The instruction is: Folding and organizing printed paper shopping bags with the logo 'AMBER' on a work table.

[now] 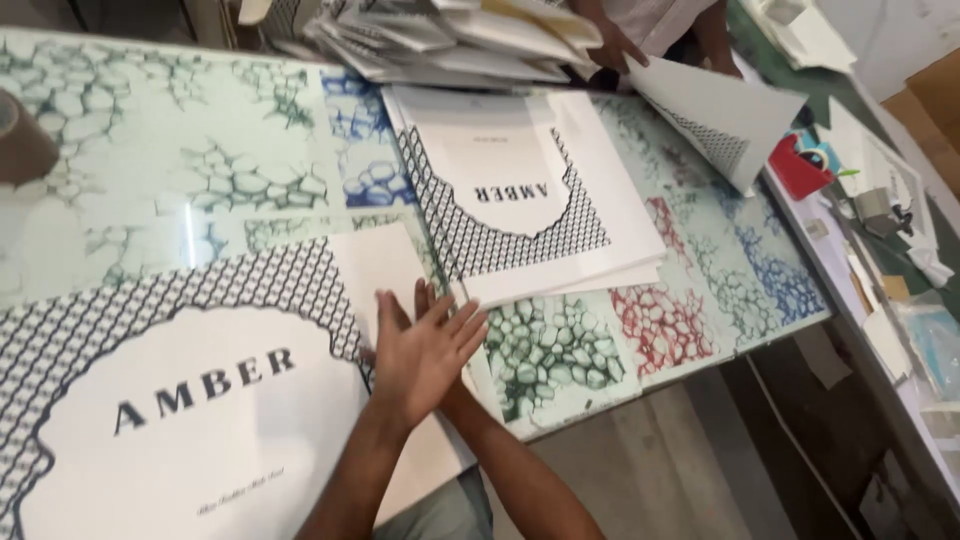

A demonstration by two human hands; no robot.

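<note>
Both hands meet at lower centre of the frame: the left hand [425, 355] lies flat with fingers spread, palm pressed against the right hand [445, 330] beneath it, of which only fingertips show; neither grips anything, and how far the right one is open I cannot tell. They hover over the right edge of the large white printed sheet with a black-and-white lattice border [190, 400], which fills the lower left of the frame and lies flat on the glass-topped table with its blue, green and red cell patterns [250, 170]. That sheet looks already laid down and squared, so the placing seems done. At upper centre rests a stack of matching white sheets [530, 200], still to be handled by the look of it, with a loose heap of folded sheets [450, 40] behind it. At upper right another person's hand [612, 45] lifts a folded white sheet [715, 115]. A small red box [800, 165] sits at the right table edge.
</note>
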